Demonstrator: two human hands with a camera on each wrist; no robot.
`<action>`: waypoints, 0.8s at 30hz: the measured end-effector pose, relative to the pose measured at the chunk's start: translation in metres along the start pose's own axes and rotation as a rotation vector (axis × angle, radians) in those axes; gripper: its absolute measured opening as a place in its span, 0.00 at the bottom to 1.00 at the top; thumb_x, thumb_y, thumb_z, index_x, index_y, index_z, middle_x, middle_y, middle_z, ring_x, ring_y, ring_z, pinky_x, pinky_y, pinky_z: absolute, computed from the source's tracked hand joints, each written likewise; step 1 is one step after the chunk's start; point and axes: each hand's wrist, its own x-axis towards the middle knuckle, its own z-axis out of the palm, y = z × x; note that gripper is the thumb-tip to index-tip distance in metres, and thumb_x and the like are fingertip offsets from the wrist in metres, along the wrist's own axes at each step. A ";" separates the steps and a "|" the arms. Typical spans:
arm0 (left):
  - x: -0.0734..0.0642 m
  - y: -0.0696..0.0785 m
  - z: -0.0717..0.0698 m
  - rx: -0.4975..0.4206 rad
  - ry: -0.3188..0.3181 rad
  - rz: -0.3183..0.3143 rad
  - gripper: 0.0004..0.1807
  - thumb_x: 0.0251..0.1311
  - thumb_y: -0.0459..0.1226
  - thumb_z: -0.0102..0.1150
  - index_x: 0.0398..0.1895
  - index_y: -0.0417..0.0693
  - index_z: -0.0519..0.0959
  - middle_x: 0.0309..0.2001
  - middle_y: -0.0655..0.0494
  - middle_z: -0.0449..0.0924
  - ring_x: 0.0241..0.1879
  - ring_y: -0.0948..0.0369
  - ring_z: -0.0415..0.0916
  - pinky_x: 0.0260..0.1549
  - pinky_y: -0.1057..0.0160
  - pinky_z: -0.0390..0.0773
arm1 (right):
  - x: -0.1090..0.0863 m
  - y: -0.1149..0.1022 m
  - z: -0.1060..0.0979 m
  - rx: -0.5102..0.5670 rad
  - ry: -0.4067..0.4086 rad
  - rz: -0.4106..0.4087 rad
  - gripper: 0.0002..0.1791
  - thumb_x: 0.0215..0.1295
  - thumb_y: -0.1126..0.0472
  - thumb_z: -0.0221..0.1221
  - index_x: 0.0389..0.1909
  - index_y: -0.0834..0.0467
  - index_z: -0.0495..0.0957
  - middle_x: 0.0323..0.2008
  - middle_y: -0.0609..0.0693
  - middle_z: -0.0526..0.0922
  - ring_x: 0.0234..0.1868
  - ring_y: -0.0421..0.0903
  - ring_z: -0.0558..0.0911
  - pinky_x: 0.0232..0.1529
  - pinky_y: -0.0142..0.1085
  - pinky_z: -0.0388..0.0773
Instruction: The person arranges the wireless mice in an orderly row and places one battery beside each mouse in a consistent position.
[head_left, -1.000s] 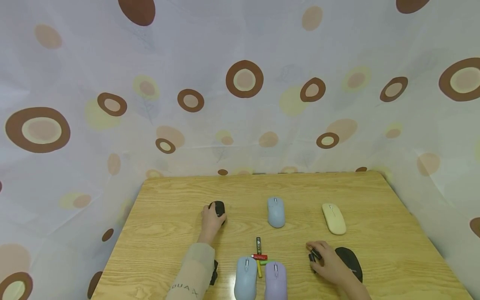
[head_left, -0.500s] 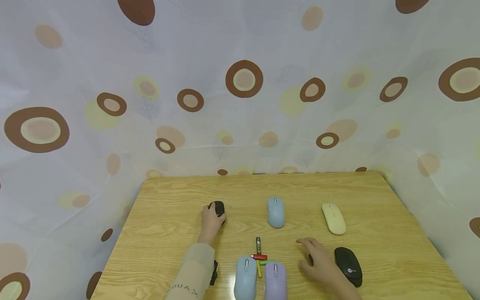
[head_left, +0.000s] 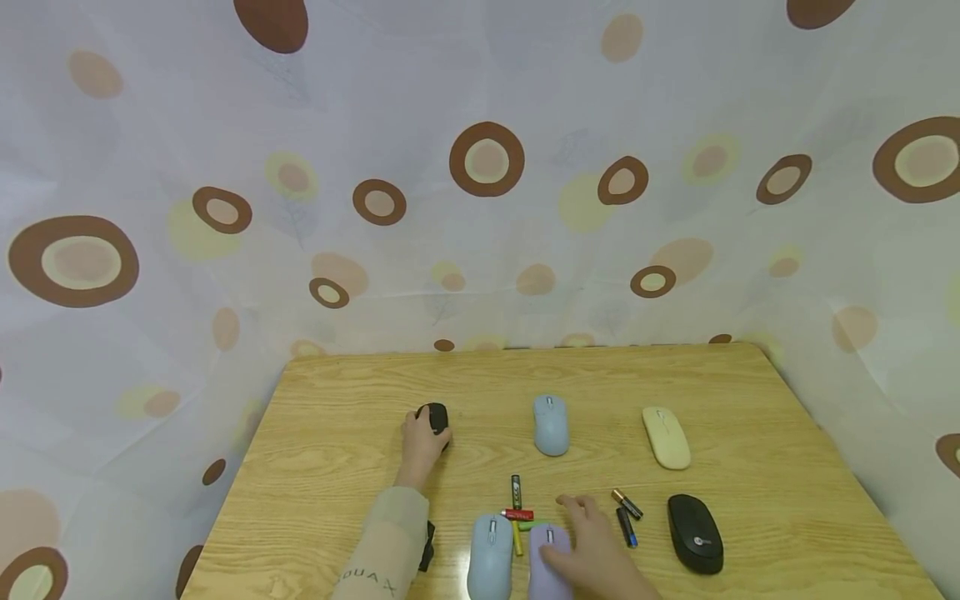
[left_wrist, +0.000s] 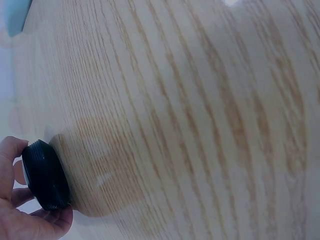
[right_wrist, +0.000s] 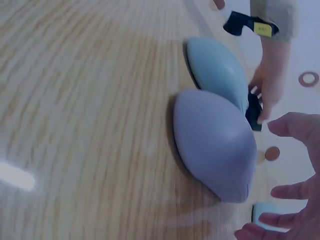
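My left hand [head_left: 422, 446] grips a black computer mouse [head_left: 437, 417] at the left of the table, its thumb and fingers on the mouse's sides. In the left wrist view that black mouse [left_wrist: 46, 175] appears edge-on between the fingertips. My right hand [head_left: 596, 546] is beside and partly over a purple computer mouse [head_left: 547, 579], fingers spread. The right wrist view has the purple mouse [right_wrist: 215, 145] just off the fingertips, with a light blue mouse [right_wrist: 217, 70] behind it. Left of the purple mouse, from the head, lies the light blue mouse [head_left: 491, 558].
Between the near mice lie several batteries, including a red one [head_left: 517, 515]. Right of my right hand are two dark batteries, one gold-tipped [head_left: 627, 503], the other blue-ended [head_left: 627, 528]. Another black mouse [head_left: 695, 533], a cream mouse [head_left: 667, 438] and a second light blue mouse [head_left: 551, 425] stand around.
My right hand has left the two dark batteries at the right, which now lie uncovered, and moved left to the purple mouse. The left hand stays on its black mouse.
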 end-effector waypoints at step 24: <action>0.004 -0.003 0.003 -0.013 0.009 0.006 0.34 0.54 0.37 0.60 0.63 0.31 0.61 0.57 0.28 0.57 0.56 0.36 0.58 0.47 0.43 0.71 | 0.001 -0.014 0.021 0.037 -0.156 0.151 0.44 0.36 0.52 0.65 0.56 0.68 0.64 0.41 0.68 0.65 0.28 0.54 0.71 0.24 0.46 0.75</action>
